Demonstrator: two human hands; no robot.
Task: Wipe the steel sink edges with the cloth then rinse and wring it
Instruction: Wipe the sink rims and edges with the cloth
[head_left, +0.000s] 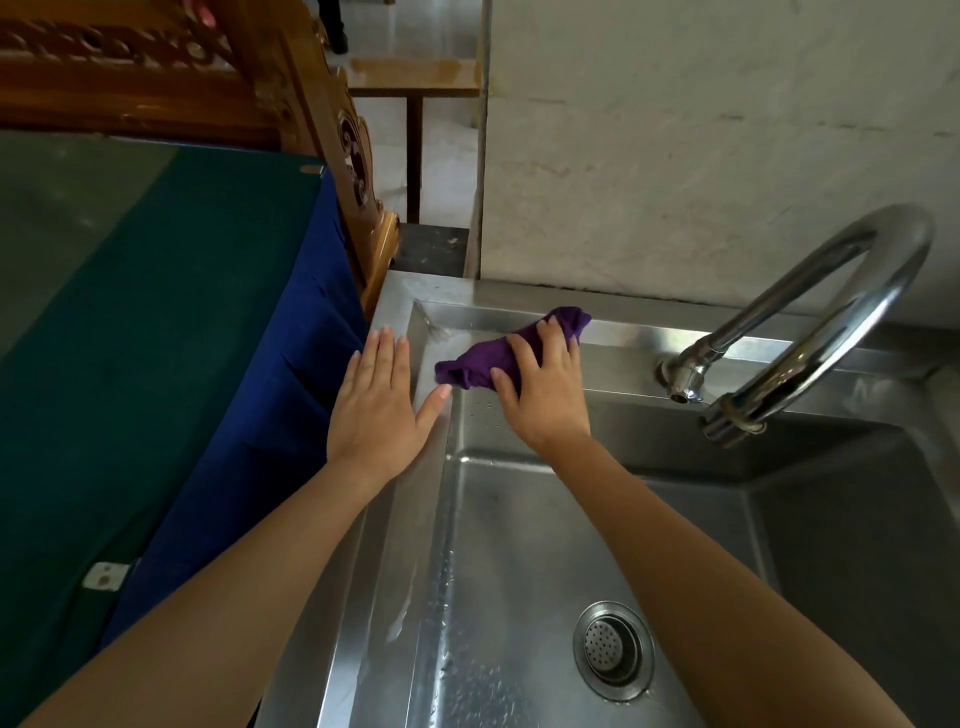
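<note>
One steel sink (470, 292), the biggest thing in view: deep, rectangular, brushed grey, flat rim all round and a stepped ledge along the back. Holds water streaks and droplets down the left inner wall, plus one round drain (613, 649) with a perforated strainer in the basin floor.

To the left, one tabletop (62, 218) under a dark green cover (156, 338), with a blue drape (270, 395) hanging off its edge right beside the sink's left rim. Behind that, carved brown woodwork (156, 78). Behind the sink, a pale, scuffed wall (727, 130).

One chrome faucet (860, 291), a tall curved gooseneck rising from the back rim at right, spout arching over the basin.

Two hands, both bare to the forearm. Left hand (379, 410) lies flat on the left rim near the back corner, fingers straight and together, thumb spread toward the cloth, grasping nothing. Right hand (545, 389) sits on top of the cloth, fingers curled over it, thumb tucked at its near edge, gripping and pressing it down.

One cloth (480, 364): small, deep purple, bunched into a creased, elongated wad. Lies on the back ledge by the back-left corner, one end poking out past the fingertips, the other trailing toward the left thumb.
</note>
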